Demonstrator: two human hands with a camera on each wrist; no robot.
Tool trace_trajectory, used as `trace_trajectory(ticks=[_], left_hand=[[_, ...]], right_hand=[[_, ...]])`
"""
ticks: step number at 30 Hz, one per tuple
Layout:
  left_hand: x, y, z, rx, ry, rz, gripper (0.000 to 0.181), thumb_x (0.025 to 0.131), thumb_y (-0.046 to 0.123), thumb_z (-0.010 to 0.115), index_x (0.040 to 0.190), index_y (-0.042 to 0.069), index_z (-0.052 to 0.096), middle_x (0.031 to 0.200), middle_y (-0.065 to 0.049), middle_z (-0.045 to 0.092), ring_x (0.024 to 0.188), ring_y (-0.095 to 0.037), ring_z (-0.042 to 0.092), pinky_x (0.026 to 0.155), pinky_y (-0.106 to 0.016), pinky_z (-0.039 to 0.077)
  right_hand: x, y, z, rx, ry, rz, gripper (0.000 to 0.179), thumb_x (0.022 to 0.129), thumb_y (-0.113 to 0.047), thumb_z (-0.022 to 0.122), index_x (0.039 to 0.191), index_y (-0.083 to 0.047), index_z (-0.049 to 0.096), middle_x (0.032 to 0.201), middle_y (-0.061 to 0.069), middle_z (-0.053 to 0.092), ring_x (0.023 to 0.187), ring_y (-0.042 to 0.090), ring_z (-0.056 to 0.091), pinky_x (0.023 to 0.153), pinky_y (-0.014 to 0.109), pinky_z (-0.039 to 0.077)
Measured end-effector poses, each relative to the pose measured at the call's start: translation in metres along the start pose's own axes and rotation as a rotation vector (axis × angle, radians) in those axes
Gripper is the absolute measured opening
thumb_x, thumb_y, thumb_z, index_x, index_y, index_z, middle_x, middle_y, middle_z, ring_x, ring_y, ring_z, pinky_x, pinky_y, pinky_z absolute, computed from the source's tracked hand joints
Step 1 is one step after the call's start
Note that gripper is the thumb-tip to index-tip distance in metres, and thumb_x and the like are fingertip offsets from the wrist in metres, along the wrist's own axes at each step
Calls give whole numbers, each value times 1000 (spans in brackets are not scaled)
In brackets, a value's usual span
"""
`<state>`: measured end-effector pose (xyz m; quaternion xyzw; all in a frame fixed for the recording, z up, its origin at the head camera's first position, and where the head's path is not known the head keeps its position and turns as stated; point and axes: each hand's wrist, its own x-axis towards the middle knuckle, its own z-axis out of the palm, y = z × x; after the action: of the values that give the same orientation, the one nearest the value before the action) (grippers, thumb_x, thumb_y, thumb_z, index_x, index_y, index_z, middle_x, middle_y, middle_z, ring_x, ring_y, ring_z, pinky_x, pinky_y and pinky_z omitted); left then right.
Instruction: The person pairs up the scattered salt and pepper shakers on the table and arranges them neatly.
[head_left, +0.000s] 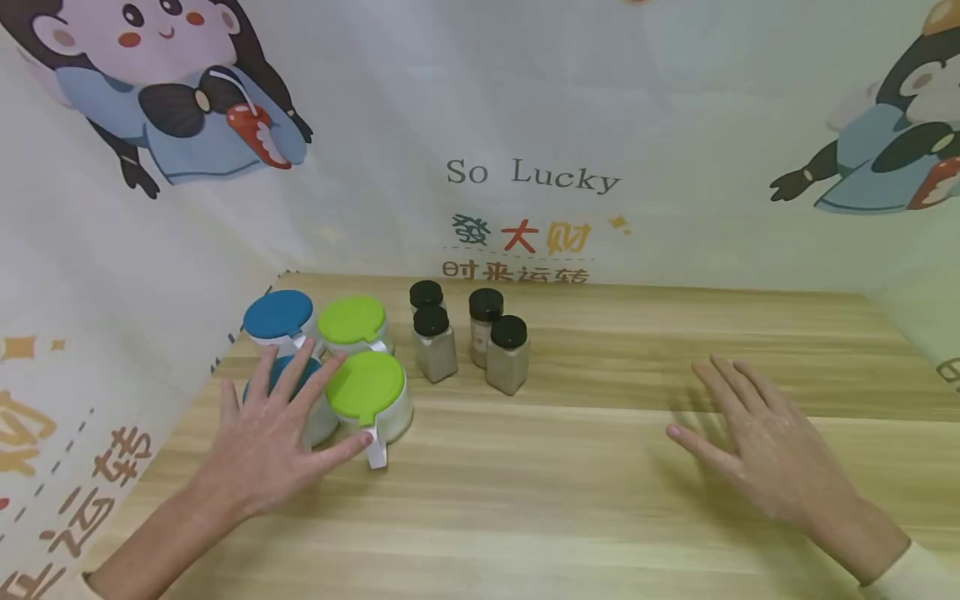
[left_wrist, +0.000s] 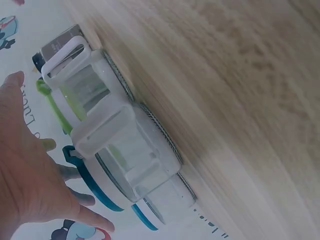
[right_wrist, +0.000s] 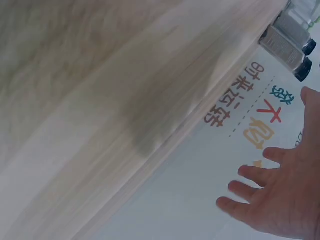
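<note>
Spread and holding nothing, my left hand (head_left: 277, 442) is over the near blue-lidded jar (head_left: 322, 421) on the table's (head_left: 562, 500) left, contact unclear, while my right hand (head_left: 772, 454), also spread, hangs to the right. I judge this a reach, not a grasp; lifting that jar would call for curled fingers. Clear and white-handled, it stands beside a green-lidded jar (head_left: 366, 385), near black-capped shakers (head_left: 508, 362).

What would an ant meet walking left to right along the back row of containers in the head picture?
Blue-lidded jar → green-lidded jar → left black-capped bottle → right black-capped bottle.
</note>
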<state>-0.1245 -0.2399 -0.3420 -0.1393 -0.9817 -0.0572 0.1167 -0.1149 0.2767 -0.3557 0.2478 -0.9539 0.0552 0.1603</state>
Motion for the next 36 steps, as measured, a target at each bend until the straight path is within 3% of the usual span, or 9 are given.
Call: trace_trajectory(ticks=[4, 9, 14, 18, 24, 28, 31, 36], left_hand=[[2, -2, -3, 16, 19, 28, 103, 82, 79, 60, 161, 20, 30, 166, -18, 18, 148, -50, 11, 96, -87, 10], [8, -6, -5, 26, 60, 81, 109, 76, 81, 64, 159, 16, 34, 161, -21, 30, 146, -49, 18, 101, -82, 17], [17, -10, -5, -2, 90, 128, 118, 69, 84, 70, 156, 11, 37, 153, -19, 41, 142, -46, 28, 105, -75, 22], [19, -10, -5, -54, 48, 127, 120, 66, 86, 69, 154, 11, 40, 150, -17, 46, 140, -45, 33, 107, -76, 17], [26, -9, -5, -80, 43, 158, 114, 66, 84, 73, 152, 15, 44, 144, -17, 54, 136, -44, 39, 109, -76, 12], [26, -7, 0, -84, -36, 168, 114, 67, 84, 72, 153, 17, 42, 141, -17, 55, 135, -43, 41, 107, -77, 12], [27, -6, 3, -78, -75, 185, 115, 68, 84, 71, 155, 15, 40, 142, -17, 55, 135, -42, 41, 106, -78, 14], [37, -7, -2, -66, -105, 203, 119, 65, 85, 72, 156, 16, 37, 146, -16, 51, 136, -42, 41, 106, -78, 13]], right_hand=[[10, -13, -6, 154, 23, 174, 70, 99, -50, 62, 147, -2, 47, 145, 22, 49, 130, 47, 45, 99, 67, 38], [26, -21, -8, 205, 145, 144, 51, 97, -38, 69, 135, -5, 60, 129, 15, 61, 116, 37, 55, 82, 60, 49], [41, -26, -3, 261, 212, 83, 48, 96, -30, 72, 134, -4, 61, 127, 15, 62, 116, 36, 54, 86, 59, 48], [50, -34, 1, 347, 185, 75, 45, 97, -27, 72, 135, -5, 60, 130, 15, 62, 119, 36, 55, 89, 60, 47], [73, -48, 9, 538, 75, 149, 48, 100, -37, 67, 138, -9, 58, 137, 12, 59, 129, 33, 51, 101, 58, 42], [83, -57, 18, 580, -8, 181, 54, 99, -42, 67, 140, -9, 57, 138, 12, 59, 127, 32, 53, 100, 57, 44], [88, -63, 25, 597, -15, 169, 54, 99, -40, 69, 141, -8, 56, 136, 12, 60, 125, 31, 55, 100, 55, 46], [106, -69, 34, 745, -12, 160, 59, 99, -32, 69, 149, -8, 46, 139, 10, 59, 127, 28, 53, 101, 50, 45]])
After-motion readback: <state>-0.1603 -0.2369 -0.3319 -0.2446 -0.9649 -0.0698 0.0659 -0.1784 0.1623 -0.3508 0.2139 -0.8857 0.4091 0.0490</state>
